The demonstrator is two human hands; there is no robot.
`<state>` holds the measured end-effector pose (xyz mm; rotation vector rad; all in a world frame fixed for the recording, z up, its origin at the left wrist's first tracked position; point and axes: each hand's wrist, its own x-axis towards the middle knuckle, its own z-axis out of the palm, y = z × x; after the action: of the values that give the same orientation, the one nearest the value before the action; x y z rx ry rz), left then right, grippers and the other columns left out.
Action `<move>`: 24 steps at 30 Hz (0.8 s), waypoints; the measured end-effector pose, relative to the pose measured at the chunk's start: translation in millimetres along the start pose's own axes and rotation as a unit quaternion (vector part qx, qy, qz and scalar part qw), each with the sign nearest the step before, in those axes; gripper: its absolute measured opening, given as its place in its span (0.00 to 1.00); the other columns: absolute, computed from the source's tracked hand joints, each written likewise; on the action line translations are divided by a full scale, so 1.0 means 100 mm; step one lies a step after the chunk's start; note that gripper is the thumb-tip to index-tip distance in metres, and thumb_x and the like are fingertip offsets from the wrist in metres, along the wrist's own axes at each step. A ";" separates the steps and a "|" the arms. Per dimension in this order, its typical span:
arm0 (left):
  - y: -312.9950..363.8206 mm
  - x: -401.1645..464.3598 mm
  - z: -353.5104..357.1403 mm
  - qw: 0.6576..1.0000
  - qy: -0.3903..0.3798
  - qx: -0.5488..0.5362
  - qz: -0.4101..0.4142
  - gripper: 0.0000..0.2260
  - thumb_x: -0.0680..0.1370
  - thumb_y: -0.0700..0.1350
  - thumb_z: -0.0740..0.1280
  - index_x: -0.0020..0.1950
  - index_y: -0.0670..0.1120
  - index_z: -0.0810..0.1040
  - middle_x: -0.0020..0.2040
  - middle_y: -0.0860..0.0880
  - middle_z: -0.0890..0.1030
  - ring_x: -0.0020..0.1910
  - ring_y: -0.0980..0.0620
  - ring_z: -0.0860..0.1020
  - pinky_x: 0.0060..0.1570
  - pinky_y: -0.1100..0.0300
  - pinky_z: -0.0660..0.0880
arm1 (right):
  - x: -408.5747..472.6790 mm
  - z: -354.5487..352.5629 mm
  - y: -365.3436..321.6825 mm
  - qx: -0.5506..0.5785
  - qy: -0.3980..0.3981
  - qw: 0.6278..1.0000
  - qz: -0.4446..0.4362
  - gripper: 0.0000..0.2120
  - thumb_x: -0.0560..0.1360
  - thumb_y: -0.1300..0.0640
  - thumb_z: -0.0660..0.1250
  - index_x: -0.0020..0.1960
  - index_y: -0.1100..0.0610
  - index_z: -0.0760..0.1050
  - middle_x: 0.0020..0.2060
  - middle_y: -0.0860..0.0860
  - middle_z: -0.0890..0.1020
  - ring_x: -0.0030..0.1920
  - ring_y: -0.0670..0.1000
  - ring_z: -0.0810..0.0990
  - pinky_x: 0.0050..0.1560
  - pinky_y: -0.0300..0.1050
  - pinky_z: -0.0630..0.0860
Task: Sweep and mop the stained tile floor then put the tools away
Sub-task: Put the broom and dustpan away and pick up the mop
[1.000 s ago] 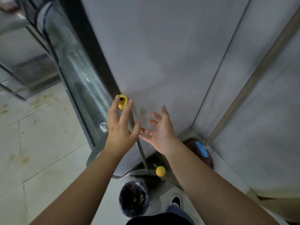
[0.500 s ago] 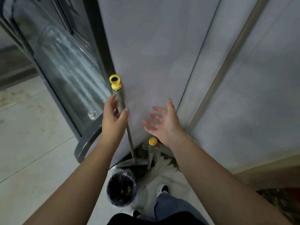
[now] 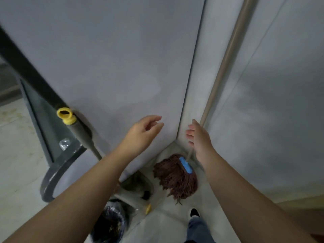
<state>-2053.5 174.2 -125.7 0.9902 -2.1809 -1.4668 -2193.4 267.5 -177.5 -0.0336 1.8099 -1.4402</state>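
The mop stands in the floor's wall corner, its pole leaning just beside the right hand, whose fingers are straight and hold nothing. The left hand hangs loosely curled, empty. Unsteadied, the pole or the yellow-capped handle could slide along the wall and topple. No writing is legible.

The corner narrows toward twelve o'clock, closed by grey wall panels on both sides. The mop handle leans along the one-o'clock wall, just beside the right hand. The yellow-capped handle slants at ten o'clock. The mop head and bin fill the floor; open air lies between both hands.
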 end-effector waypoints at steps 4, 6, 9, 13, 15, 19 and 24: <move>0.33 0.57 0.46 0.998 -0.011 0.053 -0.015 0.12 0.79 0.45 0.64 0.62 0.44 0.76 0.50 0.47 0.79 0.51 0.52 0.76 0.50 0.67 0.68 | 0.79 -0.45 -0.34 -0.054 0.045 0.997 -0.041 0.12 0.80 0.48 0.56 0.39 0.50 0.67 0.39 0.51 0.72 0.39 0.49 0.71 0.39 0.38 0.65; 0.43 0.76 0.64 0.998 -0.011 0.049 -0.035 0.13 0.79 0.46 0.64 0.62 0.45 0.76 0.53 0.47 0.79 0.53 0.52 0.76 0.54 0.65 0.69 | 1.10 -0.63 -0.50 -0.091 0.062 0.992 -0.060 0.10 0.79 0.48 0.58 0.48 0.55 0.72 0.40 0.51 0.72 0.43 0.51 0.72 0.40 0.40 0.66; 0.49 0.86 0.82 0.997 0.020 0.012 -0.071 0.12 0.79 0.47 0.63 0.61 0.46 0.76 0.49 0.50 0.80 0.49 0.56 0.77 0.49 0.68 0.70 | 1.43 -0.74 -0.69 -0.093 0.072 0.991 -0.066 0.28 0.78 0.47 0.61 0.72 0.62 0.63 0.63 0.58 0.73 0.62 0.57 0.72 0.57 0.45 0.67; 0.54 0.89 0.88 0.991 0.048 -0.056 -0.114 0.11 0.79 0.44 0.62 0.60 0.44 0.76 0.45 0.52 0.79 0.44 0.62 0.77 0.46 0.69 0.71 | 1.65 -0.65 -0.83 -0.110 0.085 0.987 -0.077 0.35 0.76 0.48 0.65 0.75 0.61 0.55 0.71 0.58 0.66 0.69 0.58 0.67 0.65 0.47 0.64; 0.58 0.95 0.86 0.989 0.059 -0.059 -0.118 0.09 0.80 0.45 0.61 0.59 0.47 0.75 0.46 0.53 0.79 0.45 0.61 0.76 0.50 0.65 0.71 | 1.72 -0.63 -0.88 -0.119 0.093 0.984 -0.092 0.33 0.75 0.49 0.66 0.73 0.62 0.59 0.69 0.59 0.69 0.66 0.58 0.70 0.62 0.46 0.67; 0.64 1.03 0.87 0.982 0.093 -0.116 -0.114 0.05 0.80 0.45 0.60 0.52 0.50 0.75 0.43 0.55 0.79 0.43 0.62 0.76 0.47 0.65 0.73 | 1.93 -0.65 -1.00 -0.118 0.085 0.981 -0.129 0.30 0.73 0.50 0.68 0.69 0.63 0.65 0.64 0.57 0.73 0.63 0.57 0.73 0.62 0.44 0.68; 0.62 0.95 0.99 0.970 0.103 -0.169 -0.143 0.07 0.80 0.46 0.59 0.50 0.50 0.77 0.43 0.52 0.80 0.45 0.56 0.77 0.50 0.58 0.74 | 1.94 -0.78 -1.07 -0.222 -0.009 0.962 -0.157 0.15 0.73 0.47 0.68 0.48 0.58 0.74 0.38 0.51 0.78 0.45 0.54 0.77 0.40 0.40 0.69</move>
<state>-2203.1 188.0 -120.9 1.3025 -1.6230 -1.7016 -2418.2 200.4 -195.7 -0.5833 2.1498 -1.2006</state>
